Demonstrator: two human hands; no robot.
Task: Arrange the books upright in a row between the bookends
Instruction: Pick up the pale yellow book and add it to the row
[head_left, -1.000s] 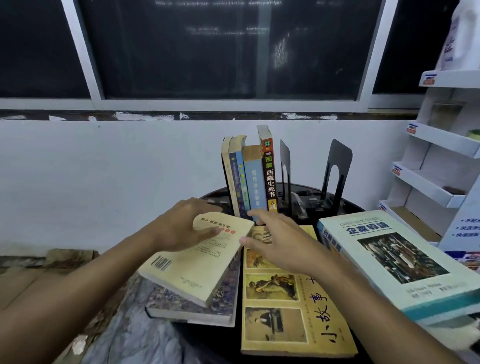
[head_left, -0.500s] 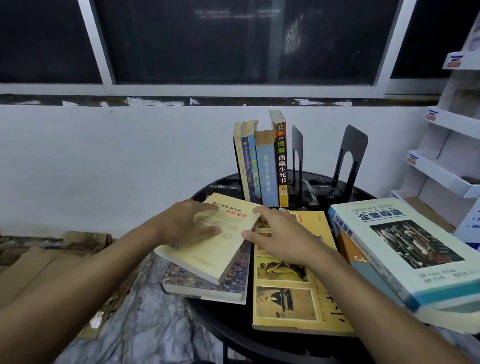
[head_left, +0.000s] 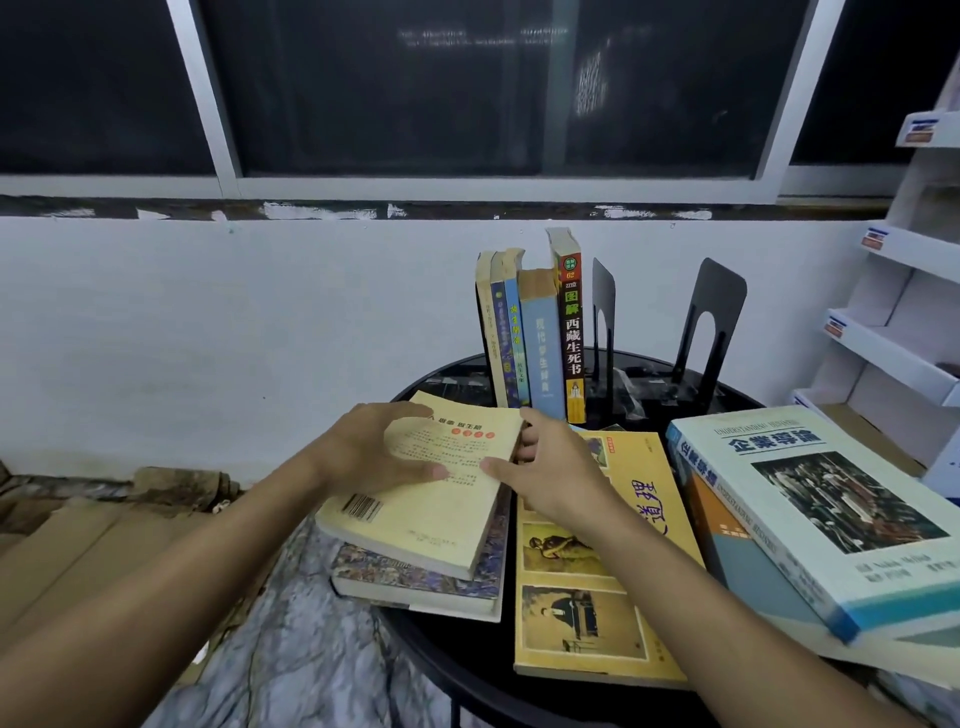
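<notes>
Yellow book (head_left: 431, 499) overhangs the worktop (head_left: 457, 649) rim, lengthwise toward the wall (head_left: 260, 322); left hand (head_left: 374, 452) flat atop, right hand (head_left: 550, 473) clamps its edge.

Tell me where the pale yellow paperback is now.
Head view, left of centre: the pale yellow paperback lies atop a patterned book, left hand resting on it, right hand pinching its right edge.

The black-spined book (head_left: 571, 338) reads 图解西藏生死书; the teal book (head_left: 810, 499) reads 企業導論.
</notes>
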